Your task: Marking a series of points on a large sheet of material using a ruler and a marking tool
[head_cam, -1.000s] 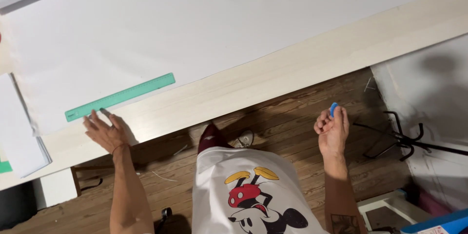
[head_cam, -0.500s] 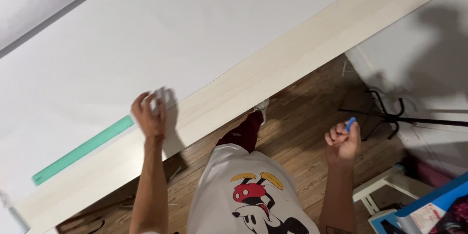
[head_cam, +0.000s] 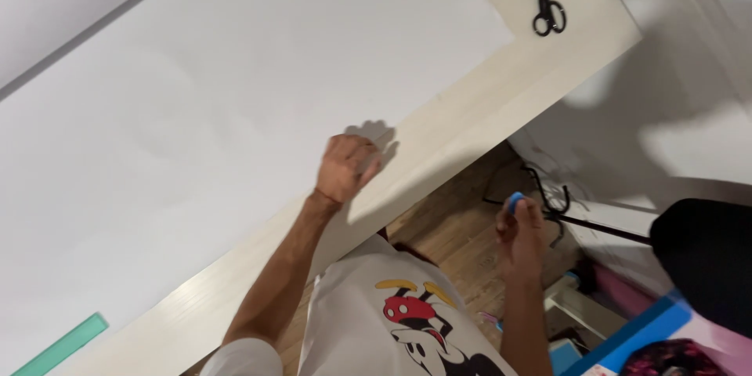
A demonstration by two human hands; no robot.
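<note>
My right hand (head_cam: 521, 227) hangs over the wood floor (head_cam: 446, 227), off the surface (head_cam: 470, 121), fingers closed on a small blue thing (head_cam: 514, 202). My left hand (head_cam: 346, 167) is curled loosely, resting at the near edge of the big white sheet (head_cam: 235, 94). A green ruler (head_cam: 59, 345) lies far left; scissors (head_cam: 546, 1) sit at the far corner.

Blue-edged pink package (head_cam: 674, 345), lower right
</note>
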